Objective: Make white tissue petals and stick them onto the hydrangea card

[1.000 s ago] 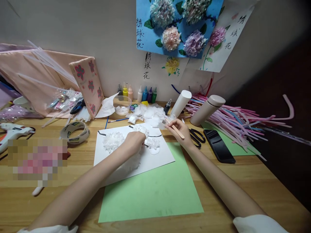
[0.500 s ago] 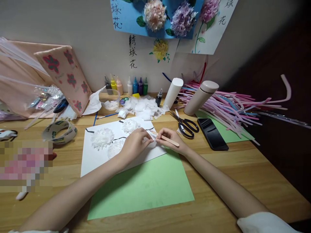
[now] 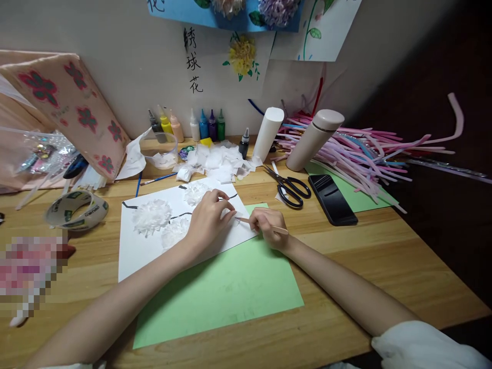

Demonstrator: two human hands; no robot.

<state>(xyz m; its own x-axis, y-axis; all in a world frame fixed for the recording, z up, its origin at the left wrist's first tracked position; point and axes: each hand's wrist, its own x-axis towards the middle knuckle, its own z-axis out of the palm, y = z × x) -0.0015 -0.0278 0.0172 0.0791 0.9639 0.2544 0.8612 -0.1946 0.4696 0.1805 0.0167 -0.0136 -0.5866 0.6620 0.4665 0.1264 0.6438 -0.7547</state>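
Note:
My right hand (image 3: 268, 226) is closed around a flat wooden craft stick (image 3: 280, 230). The stick's thin end points left over the white paper (image 3: 144, 259). Beside that end, my left hand (image 3: 209, 218) has thumb and fingers drawn together, low over the sheet. A small whitish bit seems to be at its fingertips, too small to name. Fluffy white tissue flowers (image 3: 152, 217) with dark painted stems lie on the sheet, one partly behind my left wrist. Under the sheet is a green paper (image 3: 226, 292).
Black-handled scissors (image 3: 290, 188) and a phone (image 3: 332, 200) lie to the right. Behind are tissue squares (image 3: 217, 161), paint bottles (image 3: 203, 124), a white bottle (image 3: 269, 134), a grey flask (image 3: 315, 138) and pipe cleaners (image 3: 361, 159). A tape roll (image 3: 77, 210) sits left.
My right hand has drawn slightly away from the left and turned, with its fingers now curled round the stick. My left hand stays over the paper. The view has shifted a little.

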